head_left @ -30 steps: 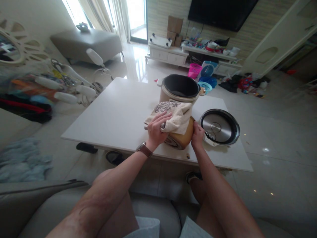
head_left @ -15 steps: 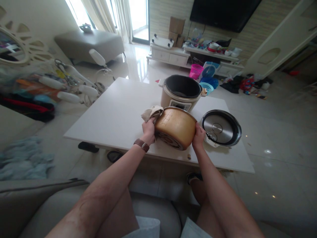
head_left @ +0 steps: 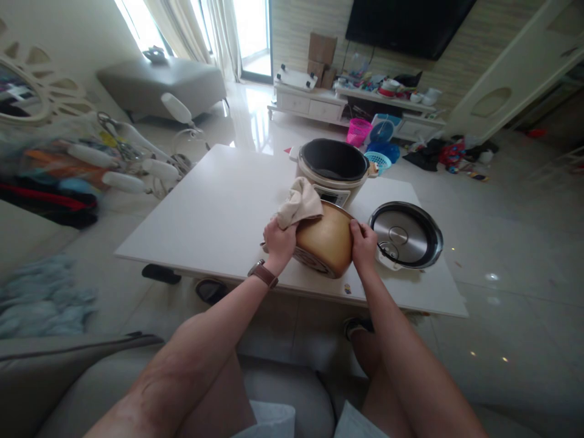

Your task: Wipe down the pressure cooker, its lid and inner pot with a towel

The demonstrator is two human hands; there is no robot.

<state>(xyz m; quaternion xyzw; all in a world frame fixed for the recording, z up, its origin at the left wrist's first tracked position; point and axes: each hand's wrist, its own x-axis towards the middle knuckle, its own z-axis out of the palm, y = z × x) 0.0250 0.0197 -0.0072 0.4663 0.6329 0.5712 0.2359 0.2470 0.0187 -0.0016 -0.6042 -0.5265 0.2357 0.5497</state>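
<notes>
A gold inner pot [head_left: 329, 240] is tilted over the near part of the white table, its underside partly facing me. My left hand [head_left: 280, 240] is closed on a beige cloth [head_left: 300, 204], which lies against the pot's left side and rim. On the pot's right side, my right hand [head_left: 364, 244] grips the wall near the rim. Just behind stands the cooker body [head_left: 335, 164], open at the top with a dark inside. To the right, the round lid [head_left: 405, 236] rests with its metal inner face up.
The white table [head_left: 205, 207] extends left and right of the pot. A small sticker or figure [head_left: 347, 289] is at its near edge. Beyond it are a pink basket [head_left: 358, 131], a blue basket [head_left: 378, 160] and a TV cabinet [head_left: 310, 104]. A white multi-armed stand [head_left: 137, 143] is at the left.
My left hand and the cloth have moved right and up over the pot's side, covering more of it. The pot has turned slightly; my right hand has shifted a little left.
</notes>
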